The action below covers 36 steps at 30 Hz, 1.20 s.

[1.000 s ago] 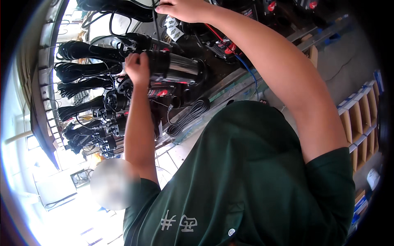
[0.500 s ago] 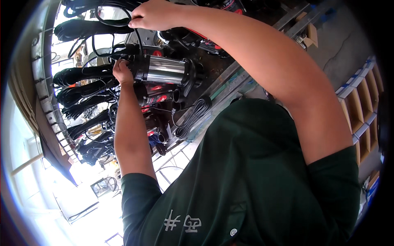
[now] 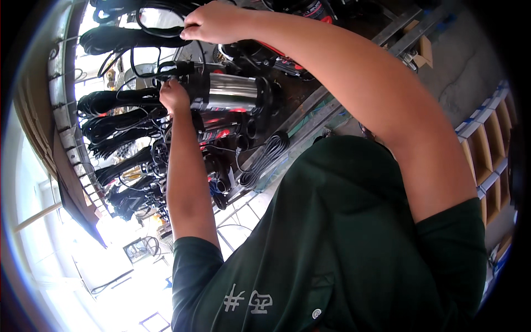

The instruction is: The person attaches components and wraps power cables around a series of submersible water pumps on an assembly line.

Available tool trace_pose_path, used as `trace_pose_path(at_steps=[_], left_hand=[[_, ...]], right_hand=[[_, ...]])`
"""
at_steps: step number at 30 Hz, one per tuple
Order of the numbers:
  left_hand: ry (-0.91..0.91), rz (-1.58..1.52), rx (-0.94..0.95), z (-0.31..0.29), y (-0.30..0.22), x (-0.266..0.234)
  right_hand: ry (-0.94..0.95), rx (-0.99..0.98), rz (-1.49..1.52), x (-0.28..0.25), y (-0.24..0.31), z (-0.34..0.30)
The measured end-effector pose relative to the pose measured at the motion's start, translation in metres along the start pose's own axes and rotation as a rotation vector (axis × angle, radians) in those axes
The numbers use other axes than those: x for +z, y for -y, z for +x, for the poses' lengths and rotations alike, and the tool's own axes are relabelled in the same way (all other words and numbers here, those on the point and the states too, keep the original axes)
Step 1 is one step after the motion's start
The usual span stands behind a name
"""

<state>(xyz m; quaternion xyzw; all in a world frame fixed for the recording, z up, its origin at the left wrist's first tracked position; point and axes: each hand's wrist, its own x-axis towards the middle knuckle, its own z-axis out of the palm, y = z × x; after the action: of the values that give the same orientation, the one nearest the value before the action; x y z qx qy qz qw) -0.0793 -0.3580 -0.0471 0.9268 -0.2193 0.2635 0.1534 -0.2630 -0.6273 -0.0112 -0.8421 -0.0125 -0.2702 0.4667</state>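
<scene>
One dark green shirt fills the lower middle of the view, its short sleeves leaving both forearms bare. Beyond it, a metal-edged workbench runs diagonally up toward the right, crowded with machines. Near the right rim stands a rack of open compartments with brown dividers. Thick bundles of black cable form a row along the left side of the bench. Beside them is a steel-barrelled pump, its shiny barrel extending rightward from a black head. A coil of thin dark cable lies near the bench edge. The left hand is curled on the pump's black head; exactly which part it grips is hidden. Farther up, the right hand pinches a black lead between thumb and fingers, just beside another bundle. A pale button shows on the shirt.
</scene>
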Motion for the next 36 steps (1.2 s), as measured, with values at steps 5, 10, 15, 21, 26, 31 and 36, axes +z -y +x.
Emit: trace_pose_path(at_steps=[5, 10, 15, 21, 26, 31, 36], left_hand=[[-0.061, -0.003, -0.06, -0.035, -0.038, -0.016], [-0.019, -0.064, 0.328, -0.096, -0.095, -0.054], [0.154, 0.033, 0.536, -0.143, -0.157, -0.101], [-0.024, 0.032, 0.393, -0.161, -0.177, -0.091], [-0.083, 0.083, 0.187, -0.138, -0.144, -0.073], [-0.142, 0.056, 0.118, -0.133, -0.118, -0.073], [-0.21, -0.09, 0.258, -0.142, -0.136, -0.07]], right_hand=[[0.199, 0.089, 0.209, -0.032, 0.026, -0.019], [0.137, 0.088, 0.241, -0.031, 0.023, -0.018], [0.052, -0.015, 0.179, -0.026, 0.014, -0.011], [0.052, -0.047, 0.245, -0.024, 0.013, -0.011], [0.004, -0.09, 0.163, -0.019, 0.012, -0.008], [0.06, -0.005, 0.186, -0.021, 0.014, -0.009], [0.167, 0.079, 0.282, -0.02, 0.001, -0.009]])
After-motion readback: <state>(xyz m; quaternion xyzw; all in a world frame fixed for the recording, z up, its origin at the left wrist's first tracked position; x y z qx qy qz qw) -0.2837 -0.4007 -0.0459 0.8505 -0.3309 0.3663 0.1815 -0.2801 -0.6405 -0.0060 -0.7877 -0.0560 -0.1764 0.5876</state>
